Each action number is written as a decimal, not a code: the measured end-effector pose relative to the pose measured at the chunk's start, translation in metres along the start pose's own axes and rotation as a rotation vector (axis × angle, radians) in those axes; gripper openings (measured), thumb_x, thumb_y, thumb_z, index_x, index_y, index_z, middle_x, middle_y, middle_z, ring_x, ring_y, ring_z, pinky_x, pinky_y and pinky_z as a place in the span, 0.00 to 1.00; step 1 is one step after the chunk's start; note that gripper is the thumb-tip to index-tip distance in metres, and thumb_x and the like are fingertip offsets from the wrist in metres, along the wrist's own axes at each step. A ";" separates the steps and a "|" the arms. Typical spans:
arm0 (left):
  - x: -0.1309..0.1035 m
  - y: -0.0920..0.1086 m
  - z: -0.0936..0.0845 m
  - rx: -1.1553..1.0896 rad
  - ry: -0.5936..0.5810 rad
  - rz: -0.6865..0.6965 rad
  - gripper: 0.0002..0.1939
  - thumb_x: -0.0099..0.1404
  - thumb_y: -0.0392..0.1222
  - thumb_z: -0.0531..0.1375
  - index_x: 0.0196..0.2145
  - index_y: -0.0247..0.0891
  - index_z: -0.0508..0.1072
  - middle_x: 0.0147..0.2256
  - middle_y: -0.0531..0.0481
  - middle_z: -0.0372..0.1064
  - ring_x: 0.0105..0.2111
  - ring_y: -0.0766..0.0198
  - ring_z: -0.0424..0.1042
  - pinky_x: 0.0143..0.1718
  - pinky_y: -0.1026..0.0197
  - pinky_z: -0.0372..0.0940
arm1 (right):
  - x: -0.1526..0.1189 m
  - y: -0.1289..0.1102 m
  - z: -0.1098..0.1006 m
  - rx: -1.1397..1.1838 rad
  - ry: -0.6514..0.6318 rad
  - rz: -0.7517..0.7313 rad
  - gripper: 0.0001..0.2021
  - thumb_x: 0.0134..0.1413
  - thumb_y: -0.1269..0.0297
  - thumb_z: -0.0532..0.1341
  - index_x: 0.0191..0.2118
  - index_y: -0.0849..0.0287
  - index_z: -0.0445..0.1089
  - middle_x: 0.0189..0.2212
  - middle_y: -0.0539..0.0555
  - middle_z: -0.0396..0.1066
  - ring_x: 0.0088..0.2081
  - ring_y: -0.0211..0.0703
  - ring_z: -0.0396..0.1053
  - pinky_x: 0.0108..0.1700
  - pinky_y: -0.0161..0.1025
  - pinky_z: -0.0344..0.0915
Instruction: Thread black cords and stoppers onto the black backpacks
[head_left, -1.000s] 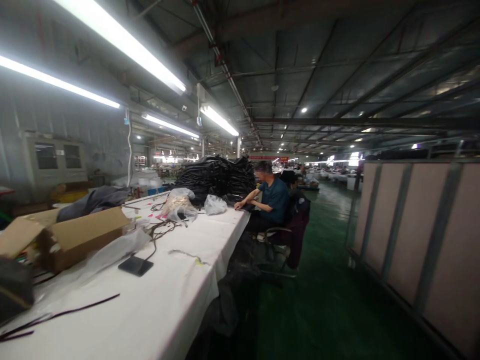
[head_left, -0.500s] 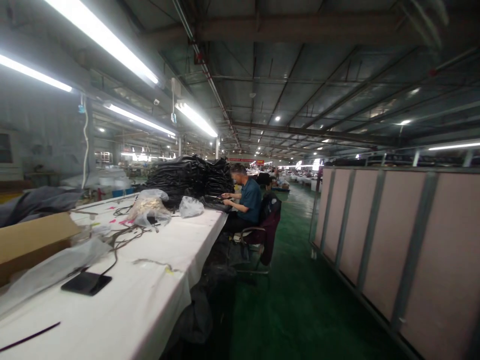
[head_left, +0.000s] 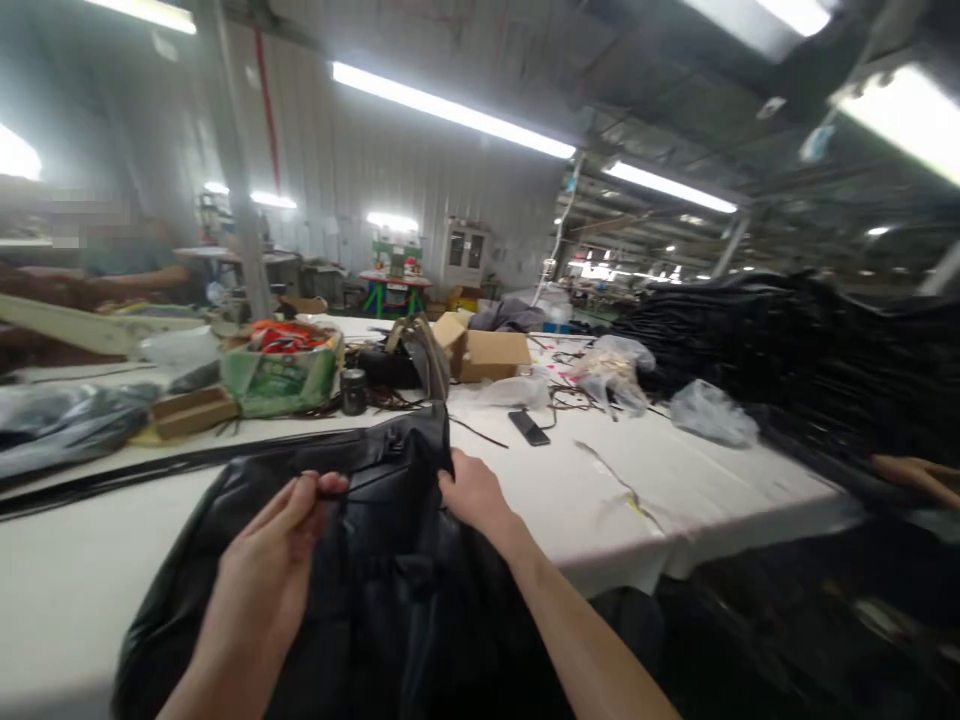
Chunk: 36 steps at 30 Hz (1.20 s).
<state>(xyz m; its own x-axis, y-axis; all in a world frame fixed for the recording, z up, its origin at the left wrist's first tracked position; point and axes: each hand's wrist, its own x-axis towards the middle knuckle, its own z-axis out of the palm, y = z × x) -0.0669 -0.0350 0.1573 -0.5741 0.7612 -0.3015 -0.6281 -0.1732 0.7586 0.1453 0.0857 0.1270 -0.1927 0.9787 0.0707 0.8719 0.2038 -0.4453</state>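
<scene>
A black leather-like bag (head_left: pixel 375 600) lies at the near edge of the white-covered table (head_left: pixel 67 580), right in front of me. Over its upper part, my left hand (head_left: pixel 274 550) is closed in a pinch of thumb and fingers. What sits in that pinch is too small to make out; a thin dark line runs rightward from it across the bag. My right hand (head_left: pixel 476 490) grips the bag's upper right edge, with its fingertips partly hidden behind the black material. Long black strips (head_left: pixel 172 465) stretch across the table to the left of the bag.
Beyond the bag stand a green bag with orange contents (head_left: pixel 281 375), a dark jar (head_left: pixel 353 391) and an open cardboard box (head_left: pixel 491 352). A phone (head_left: pixel 529 428) and plastic bags (head_left: pixel 712 412) lie rightward. Black goods (head_left: pixel 750 330) are piled near another person's hand (head_left: pixel 915 475).
My view has swung left and down, from the aisle and a seated co-worker to the table before me. Both my hands and the black bag are now in sight.
</scene>
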 end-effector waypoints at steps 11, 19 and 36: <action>0.029 -0.091 -0.024 -0.035 0.099 -0.066 0.12 0.65 0.35 0.77 0.46 0.30 0.88 0.50 0.37 0.85 0.39 0.65 0.81 0.33 0.69 0.69 | -0.029 -0.020 0.034 0.099 0.174 -0.626 0.23 0.73 0.72 0.63 0.69 0.60 0.73 0.67 0.65 0.72 0.67 0.60 0.69 0.72 0.59 0.66; 0.017 -0.068 -0.013 -0.035 0.151 -0.024 0.10 0.70 0.26 0.70 0.45 0.33 0.88 0.51 0.39 0.85 0.51 0.56 0.85 0.57 0.60 0.77 | -0.021 -0.053 0.081 0.366 0.130 -0.912 0.26 0.77 0.71 0.60 0.76 0.58 0.66 0.64 0.66 0.73 0.62 0.57 0.75 0.65 0.57 0.76; 0.014 -0.093 -0.019 0.004 0.130 -0.015 0.11 0.67 0.27 0.73 0.44 0.37 0.89 0.49 0.40 0.85 0.56 0.51 0.84 0.68 0.50 0.73 | -0.025 -0.039 0.094 0.521 0.208 -0.956 0.26 0.78 0.75 0.53 0.75 0.56 0.66 0.61 0.65 0.75 0.62 0.53 0.77 0.64 0.49 0.79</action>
<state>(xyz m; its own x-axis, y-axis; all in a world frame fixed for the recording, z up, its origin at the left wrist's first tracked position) -0.0261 -0.0202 0.0713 -0.6281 0.6764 -0.3848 -0.6350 -0.1595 0.7559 0.0737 0.0510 0.0590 -0.5632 0.4182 0.7127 0.0990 0.8904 -0.4442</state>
